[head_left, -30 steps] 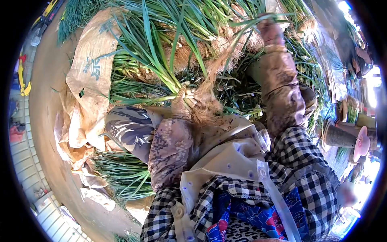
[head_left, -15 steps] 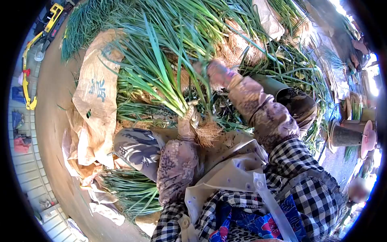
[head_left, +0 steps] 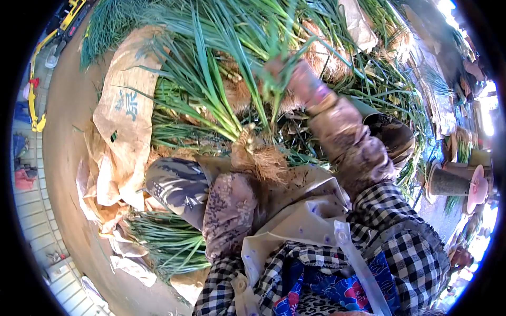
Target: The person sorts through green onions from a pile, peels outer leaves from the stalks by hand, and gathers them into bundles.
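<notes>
My left hand (head_left: 242, 150) is closed round the lower stems of a bunch of green onions (head_left: 226, 124) above my lap. Their pale roots (head_left: 266, 163) hang out on the right of the fist, and the long green leaves fan up and away. Farther up, my right hand (head_left: 298, 79) is among the leaves, smeared by motion, with blurred green blades across its fingers. Whether those fingers grip the blades cannot be made out. Both forearms wear patterned sleeve covers, and a pale plastic apron (head_left: 295, 216) covers my lap.
A large heap of green onions (head_left: 232, 26) with tangled roots (head_left: 321, 58) lies ahead. Brown sacking (head_left: 124, 100) lies on the left, with more green onions (head_left: 168, 245) below it. Loose leaves (head_left: 390, 95) spread at right, near a grey stool-like object with a pink end (head_left: 450, 181).
My right hand has shifted slightly right among the leaves, still blurred. My left hand keeps hold of the bunch, which sits slightly lower in view. The whole view has shifted slightly.
</notes>
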Motion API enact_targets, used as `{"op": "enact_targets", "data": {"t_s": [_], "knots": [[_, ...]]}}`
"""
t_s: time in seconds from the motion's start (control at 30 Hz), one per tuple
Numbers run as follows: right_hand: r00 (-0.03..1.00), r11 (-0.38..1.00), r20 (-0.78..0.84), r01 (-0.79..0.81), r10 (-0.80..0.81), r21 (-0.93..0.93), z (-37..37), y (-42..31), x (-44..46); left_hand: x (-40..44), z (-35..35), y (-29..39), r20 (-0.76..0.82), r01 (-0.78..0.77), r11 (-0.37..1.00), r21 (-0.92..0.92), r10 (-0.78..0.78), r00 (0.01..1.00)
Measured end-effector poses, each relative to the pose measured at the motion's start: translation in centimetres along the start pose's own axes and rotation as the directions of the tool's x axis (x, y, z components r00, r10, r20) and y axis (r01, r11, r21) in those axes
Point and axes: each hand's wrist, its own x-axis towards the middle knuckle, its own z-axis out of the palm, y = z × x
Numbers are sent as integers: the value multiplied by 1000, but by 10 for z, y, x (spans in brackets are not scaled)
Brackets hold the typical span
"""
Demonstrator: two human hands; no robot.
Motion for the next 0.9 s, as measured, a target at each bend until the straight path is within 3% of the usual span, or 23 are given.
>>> {"op": "enact_targets", "data": {"t_s": [0.03,0.1,0.13,0.2,0.23,0.27,0.3,0.4,0.47,0.53,0.6,0.63,0.67,0.7,0.73,0.77,0.8,0.83,0.9], "knots": [[992,997,-106,66,-70,-45,-19,-14,1,0,3,2,150,-71,997,10,68,986],[941,963,-205,260,-268,-67,-90,-14,12,-2,6,5,215,-93,995,40,83,973],[946,962,-252,240,-202,131,-119,-31,10,-2,7,7,199,-92,993,68,77,977],[894,886,-171,352,-414,-302,-247,-28,11,-1,6,16,136,-68,986,149,48,990],[875,776,-222,233,-431,-586,-289,-41,-3,-1,5,21,106,-59,981,185,39,994],[857,570,-264,41,-442,-821,-325,-49,-27,-3,6,26,74,-42,973,225,26,997],[856,386,-332,-173,-395,-906,-367,-51,-51,-3,4,29,60,-36,965,259,21,998],[716,-8,-677,-688,-172,-726,-458,-51,-135,-7,9,33,36,-35,954,297,25,999],[532,-166,-846,-838,-40,-520,-479,-45,-180,1,-4,28,47,-8,971,240,-3,999],[495,-254,-868,-836,31,-486,-474,-34,-195,-6,10,29,118,1,982,191,-24,993],[641,-209,-763,-738,82,-642,-450,-19,-178,-11,20,31,218,-3,980,198,-41,975],[771,-7,-622,-627,135,-779,-421,-10,-158,-9,19,29,168,-15,975,220,-23,986],[854,295,-478,-520,206,-802,-376,-1,-135,-8,20,27,118,-25,969,246,-4,993],[872,848,-327,-456,364,-271,-326,6,-121,-9,21,26,70,-33,961,274,14,997],[852,582,-243,-499,463,-642,-258,-6,-93,-9,22,25,100,-24,963,267,-3,995],[897,782,-40,-405,440,-474,-225,10,-81,-10,24,25,129,-16,966,257,-18,991],[902,912,175,-362,395,-192,-193,25,-70,-11,24,24,153,-9,970,243,-30,988],[866,917,372,-390,334,85,-160,42,-59,-13,22,23,177,-3,974,227,-38,983],[834,859,252,-413,490,-302,-73,36,-46,-17,23,26,226,-1,982,188,-42,973]]}}
